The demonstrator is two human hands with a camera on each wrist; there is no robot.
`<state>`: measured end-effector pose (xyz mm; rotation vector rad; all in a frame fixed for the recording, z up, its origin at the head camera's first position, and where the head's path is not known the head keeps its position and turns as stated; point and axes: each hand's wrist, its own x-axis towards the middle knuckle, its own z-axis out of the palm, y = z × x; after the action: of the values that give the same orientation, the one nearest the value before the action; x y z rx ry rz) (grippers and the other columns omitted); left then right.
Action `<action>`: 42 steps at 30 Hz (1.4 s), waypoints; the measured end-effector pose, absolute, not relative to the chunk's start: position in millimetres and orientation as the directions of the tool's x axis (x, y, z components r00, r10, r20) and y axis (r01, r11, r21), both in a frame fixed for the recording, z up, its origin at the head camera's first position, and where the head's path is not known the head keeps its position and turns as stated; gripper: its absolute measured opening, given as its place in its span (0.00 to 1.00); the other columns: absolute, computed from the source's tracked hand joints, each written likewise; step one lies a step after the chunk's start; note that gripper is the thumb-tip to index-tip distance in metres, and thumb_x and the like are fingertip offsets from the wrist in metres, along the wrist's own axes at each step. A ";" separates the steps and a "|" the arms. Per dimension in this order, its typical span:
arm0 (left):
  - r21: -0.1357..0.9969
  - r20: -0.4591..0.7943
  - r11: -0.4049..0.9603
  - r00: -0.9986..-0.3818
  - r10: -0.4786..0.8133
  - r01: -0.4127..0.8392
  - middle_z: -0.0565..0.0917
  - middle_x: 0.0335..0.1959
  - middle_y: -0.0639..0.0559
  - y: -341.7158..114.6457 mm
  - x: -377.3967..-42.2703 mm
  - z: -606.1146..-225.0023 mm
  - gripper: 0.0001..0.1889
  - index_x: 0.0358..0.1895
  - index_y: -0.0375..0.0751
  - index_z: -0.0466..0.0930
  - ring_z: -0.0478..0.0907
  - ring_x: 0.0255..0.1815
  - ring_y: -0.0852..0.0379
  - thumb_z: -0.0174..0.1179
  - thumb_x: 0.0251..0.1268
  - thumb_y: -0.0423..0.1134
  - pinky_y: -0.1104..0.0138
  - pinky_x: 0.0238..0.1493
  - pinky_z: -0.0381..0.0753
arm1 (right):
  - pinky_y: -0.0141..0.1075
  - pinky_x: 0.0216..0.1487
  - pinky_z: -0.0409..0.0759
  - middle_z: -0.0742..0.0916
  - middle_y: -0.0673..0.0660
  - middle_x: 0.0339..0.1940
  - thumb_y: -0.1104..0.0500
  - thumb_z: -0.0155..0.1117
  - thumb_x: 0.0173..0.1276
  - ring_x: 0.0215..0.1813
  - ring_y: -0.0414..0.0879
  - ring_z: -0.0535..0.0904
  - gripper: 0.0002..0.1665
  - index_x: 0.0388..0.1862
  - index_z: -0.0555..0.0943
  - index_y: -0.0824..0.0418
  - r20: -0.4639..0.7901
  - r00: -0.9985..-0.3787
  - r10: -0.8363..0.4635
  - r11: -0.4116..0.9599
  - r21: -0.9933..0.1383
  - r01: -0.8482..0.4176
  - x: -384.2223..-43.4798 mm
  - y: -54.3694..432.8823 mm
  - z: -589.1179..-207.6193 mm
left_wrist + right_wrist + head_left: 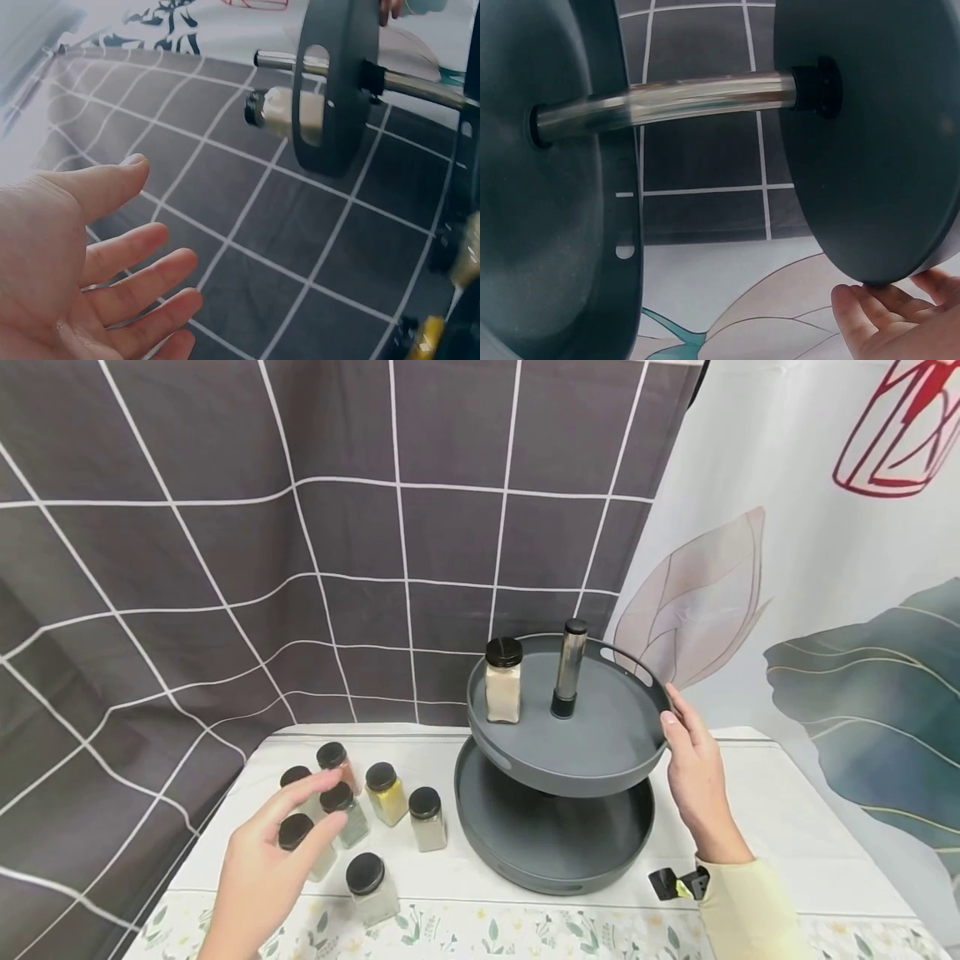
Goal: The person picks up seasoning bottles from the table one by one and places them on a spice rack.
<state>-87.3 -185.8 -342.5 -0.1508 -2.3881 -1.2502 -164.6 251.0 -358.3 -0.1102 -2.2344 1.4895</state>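
A grey two-tier round tray stand has an upper tray raised on a metal post over a wider lower tray. My right hand grips the upper tray's right rim; in the right wrist view its fingers are at the rim's edge. A square glass jar with black lid and cream-coloured contents stands upright on the upper tray, left of the post. My left hand holds nothing, thumb and fingers spread, and overlaps several black-lidded spice jars in the head view. Nearest it are a green-grey jar and a pale jar.
Around these on the white cloth stand a yellow jar, a reddish jar, a beige jar and a whitish jar near the front. A dark grid-patterned curtain hangs behind.
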 end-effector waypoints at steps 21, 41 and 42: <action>0.629 0.508 0.609 -0.849 0.148 0.483 0.84 0.54 0.60 -224.3 -71.2 -423.5 0.34 0.59 0.48 0.82 0.79 0.51 0.73 0.80 0.41 0.30 0.84 0.53 0.72 | 0.47 0.79 0.53 0.65 0.51 0.80 0.47 0.41 0.83 0.79 0.50 0.57 0.30 0.80 0.63 0.49 0.315 -0.900 0.302 0.430 -0.887 -0.166 -165.3 250.3 -358.4; 0.731 0.224 0.638 -0.969 0.109 0.241 0.85 0.54 0.47 -199.3 -84.4 -458.9 0.40 0.62 0.40 0.78 0.85 0.44 0.59 0.83 0.39 0.41 0.60 0.45 0.86 | 0.47 0.79 0.52 0.64 0.50 0.80 0.47 0.41 0.83 0.80 0.49 0.56 0.30 0.80 0.63 0.49 0.306 -0.901 0.307 0.428 -0.890 -0.157 -165.1 252.8 -357.9; 0.739 0.187 0.641 -0.977 0.100 0.207 0.85 0.54 0.47 -198.0 -84.4 -459.4 0.40 0.63 0.40 0.78 0.86 0.44 0.56 0.83 0.39 0.41 0.59 0.46 0.86 | 0.47 0.80 0.52 0.64 0.50 0.80 0.47 0.41 0.83 0.80 0.49 0.56 0.30 0.80 0.63 0.50 0.306 -0.902 0.305 0.427 -0.890 -0.158 -165.0 252.9 -358.5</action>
<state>-84.4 -198.0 -459.4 -0.2561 -2.7274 -1.2529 -165.0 252.9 -358.5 -0.1250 -2.2615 1.4775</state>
